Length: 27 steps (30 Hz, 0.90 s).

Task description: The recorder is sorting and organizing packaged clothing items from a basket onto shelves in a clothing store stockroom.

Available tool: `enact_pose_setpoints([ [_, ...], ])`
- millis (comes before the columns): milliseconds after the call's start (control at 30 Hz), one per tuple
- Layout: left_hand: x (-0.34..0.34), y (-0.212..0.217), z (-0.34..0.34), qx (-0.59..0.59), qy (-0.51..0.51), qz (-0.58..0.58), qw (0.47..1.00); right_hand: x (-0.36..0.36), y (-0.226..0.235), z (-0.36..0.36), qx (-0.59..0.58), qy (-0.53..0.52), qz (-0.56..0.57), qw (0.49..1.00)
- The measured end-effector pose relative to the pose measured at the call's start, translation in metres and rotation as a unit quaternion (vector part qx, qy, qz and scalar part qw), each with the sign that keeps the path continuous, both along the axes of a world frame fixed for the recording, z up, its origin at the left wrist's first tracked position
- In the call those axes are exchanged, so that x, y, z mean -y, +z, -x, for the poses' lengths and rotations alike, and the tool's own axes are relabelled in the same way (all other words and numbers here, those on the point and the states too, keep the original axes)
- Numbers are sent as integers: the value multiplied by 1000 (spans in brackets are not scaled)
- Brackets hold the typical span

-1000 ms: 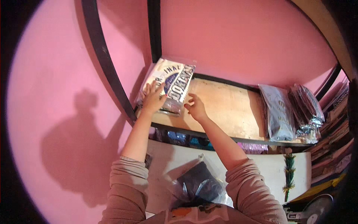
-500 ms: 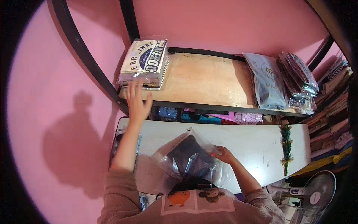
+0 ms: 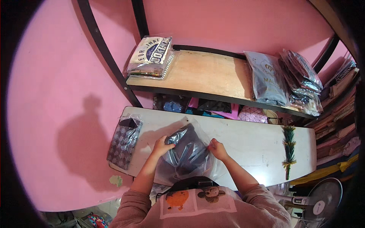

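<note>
A clear plastic bag (image 3: 211, 167) with a dark folded garment (image 3: 186, 148) inside lies on the white table in front of me. My left hand (image 3: 163, 146) grips the bag's left side, fingers bent and thumb over the plastic. On the opposite edge, my right hand (image 3: 218, 149) pinches the plastic between thumb and fingers. Left of the bag lies a bagged garment (image 3: 123, 146) in a grey diamond pattern. The bag's near end is partly hidden behind my head and body.
Behind the white table (image 3: 251, 148) stands a black-framed wooden shelf (image 3: 207, 74). It bears bagged clothes (image 3: 152, 57) at left, a grey bagged garment (image 3: 268, 78) and a bagged stack (image 3: 304, 79) at right. A green tinsel sprig (image 3: 289, 150) lies on the table; a fan (image 3: 323, 205) stands lower right.
My left hand has come down from the clothes on the shelf to the bag's left side. My right hand stays at its right edge. The view has shifted slightly.
</note>
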<state>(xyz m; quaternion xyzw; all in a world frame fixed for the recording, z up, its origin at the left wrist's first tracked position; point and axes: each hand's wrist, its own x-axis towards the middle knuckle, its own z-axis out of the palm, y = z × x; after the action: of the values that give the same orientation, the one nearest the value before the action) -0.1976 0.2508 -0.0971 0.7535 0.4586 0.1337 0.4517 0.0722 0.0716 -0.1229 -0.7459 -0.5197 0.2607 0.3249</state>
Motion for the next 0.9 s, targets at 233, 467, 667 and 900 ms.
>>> enact_pose_setpoints([
  [233,72,51,-88,88,19,229,969,56,34,-106,-221,-42,-60,972],
  [467,195,-5,-189,56,14,324,944,124,107,-190,246,-152,-86,953],
  [667,280,-50,-212,-98,22,-118,988,251,35,-208,228,-316,-13,921],
  [900,309,-40,-257,-221,-43,-202,953,334,-60,-216,108,-241,41,964],
])
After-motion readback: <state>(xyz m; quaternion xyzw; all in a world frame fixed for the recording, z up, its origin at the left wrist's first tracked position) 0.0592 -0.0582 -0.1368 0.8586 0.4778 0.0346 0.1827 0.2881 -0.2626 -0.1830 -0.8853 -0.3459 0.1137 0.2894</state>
